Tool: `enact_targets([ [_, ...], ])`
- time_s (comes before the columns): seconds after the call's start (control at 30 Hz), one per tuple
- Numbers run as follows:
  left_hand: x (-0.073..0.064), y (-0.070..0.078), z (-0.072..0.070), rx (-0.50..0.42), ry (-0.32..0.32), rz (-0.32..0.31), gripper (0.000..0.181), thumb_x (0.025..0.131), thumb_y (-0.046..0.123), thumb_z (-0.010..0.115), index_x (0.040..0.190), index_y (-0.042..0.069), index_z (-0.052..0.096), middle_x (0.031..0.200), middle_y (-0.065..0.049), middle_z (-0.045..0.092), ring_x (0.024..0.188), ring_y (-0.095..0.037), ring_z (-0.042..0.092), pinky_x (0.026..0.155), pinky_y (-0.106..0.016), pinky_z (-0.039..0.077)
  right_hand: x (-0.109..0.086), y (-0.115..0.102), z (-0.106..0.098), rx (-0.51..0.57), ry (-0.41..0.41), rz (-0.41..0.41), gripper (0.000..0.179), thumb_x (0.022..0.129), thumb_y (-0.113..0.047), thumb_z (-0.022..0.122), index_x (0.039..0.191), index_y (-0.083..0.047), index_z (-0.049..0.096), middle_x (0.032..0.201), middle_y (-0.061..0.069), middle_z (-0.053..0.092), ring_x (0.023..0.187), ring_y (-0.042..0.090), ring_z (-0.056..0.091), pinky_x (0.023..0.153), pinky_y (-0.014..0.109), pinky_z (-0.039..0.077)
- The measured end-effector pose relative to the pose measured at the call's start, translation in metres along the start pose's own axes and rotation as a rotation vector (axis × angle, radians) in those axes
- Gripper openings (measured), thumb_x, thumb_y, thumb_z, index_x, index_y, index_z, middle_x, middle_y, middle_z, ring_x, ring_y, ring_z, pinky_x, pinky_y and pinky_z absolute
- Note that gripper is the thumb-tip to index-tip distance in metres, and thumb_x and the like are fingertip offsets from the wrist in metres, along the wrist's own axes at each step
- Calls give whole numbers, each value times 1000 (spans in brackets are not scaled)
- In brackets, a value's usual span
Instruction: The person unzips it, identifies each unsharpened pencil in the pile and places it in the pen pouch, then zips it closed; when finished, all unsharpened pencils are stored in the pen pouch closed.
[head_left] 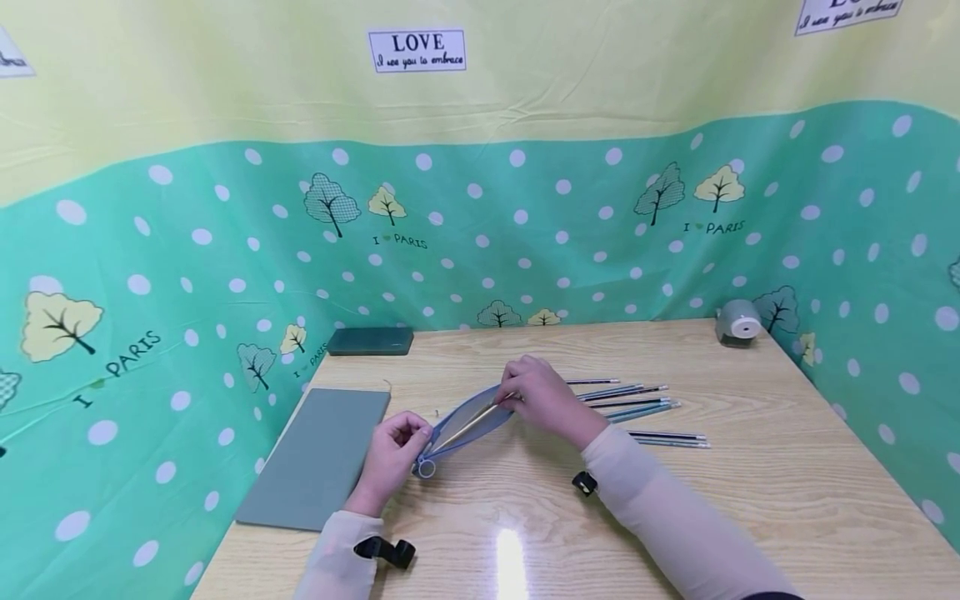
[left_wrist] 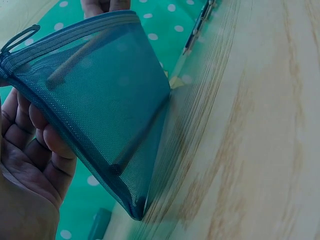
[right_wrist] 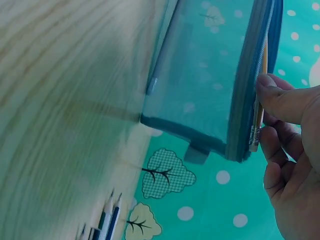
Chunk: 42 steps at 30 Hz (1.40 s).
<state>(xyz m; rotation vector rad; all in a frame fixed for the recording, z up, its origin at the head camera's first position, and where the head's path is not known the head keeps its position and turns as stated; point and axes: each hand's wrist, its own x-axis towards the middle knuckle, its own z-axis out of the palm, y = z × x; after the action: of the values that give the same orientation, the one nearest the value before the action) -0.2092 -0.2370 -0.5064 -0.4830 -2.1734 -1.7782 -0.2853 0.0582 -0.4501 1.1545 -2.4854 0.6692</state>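
A blue mesh zip pouch [head_left: 483, 408] stands unzipped over the table, its mouth spread between both hands. My left hand [head_left: 393, 454] pinches the pouch's near left end, beside the zip's ring pull [head_left: 427, 468]. At the far end my right hand [head_left: 540, 396] pinches a light wooden pencil [right_wrist: 256, 131], whose eraser end sticks out below the thumb in the right wrist view. The rest of this pencil slants down into the pouch's mouth. Through the mesh, another pencil [left_wrist: 140, 135] shows lying along the pouch's bottom.
Several dark and blue pencils [head_left: 637, 408] lie fanned out right of the pouch, partly behind the right forearm. A grey flat board [head_left: 315, 458] lies at left. A dark green case [head_left: 371, 341] sits at the back left, and a grey pencil sharpener [head_left: 738, 323] at the back right.
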Motion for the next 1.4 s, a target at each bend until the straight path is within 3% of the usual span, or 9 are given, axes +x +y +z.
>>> enact_targets([
  [0.33, 1, 0, -1, 17, -3, 14, 8, 99, 1, 69, 91, 3, 71, 78, -6, 62, 64, -11, 52, 57, -24, 43, 1, -6, 9, 11, 29, -62, 16, 82, -8, 89, 91, -21, 84, 91, -9, 65, 85, 14, 53, 77, 36, 44],
  [0.83, 0, 0, 1, -1, -12, 12, 7, 97, -1, 70, 91, 2, 71, 76, -2, 62, 64, -9, 54, 57, -23, 45, -2, -4, 19, -1, 57, -44, 16, 84, -9, 87, 91, -22, 83, 91, -10, 65, 86, 13, 59, 77, 36, 47],
  [1.2, 0, 0, 1, 4, -11, 28, 8, 97, -3, 69, 91, 2, 71, 76, -2, 61, 64, -9, 52, 57, -24, 44, -2, -5, 20, 29, 44, -11, 17, 87, -1, 84, 94, -17, 82, 89, -8, 67, 85, 9, 67, 89, 39, 54],
  [1.4, 0, 0, 0, 12, -20, 27, 8, 98, -2, 68, 92, 2, 70, 76, -3, 61, 64, -9, 52, 56, -24, 44, -2, -5, 15, 52, 40, -7, 16, 87, -1, 83, 95, -16, 82, 89, -8, 66, 85, 10, 66, 81, 35, 55],
])
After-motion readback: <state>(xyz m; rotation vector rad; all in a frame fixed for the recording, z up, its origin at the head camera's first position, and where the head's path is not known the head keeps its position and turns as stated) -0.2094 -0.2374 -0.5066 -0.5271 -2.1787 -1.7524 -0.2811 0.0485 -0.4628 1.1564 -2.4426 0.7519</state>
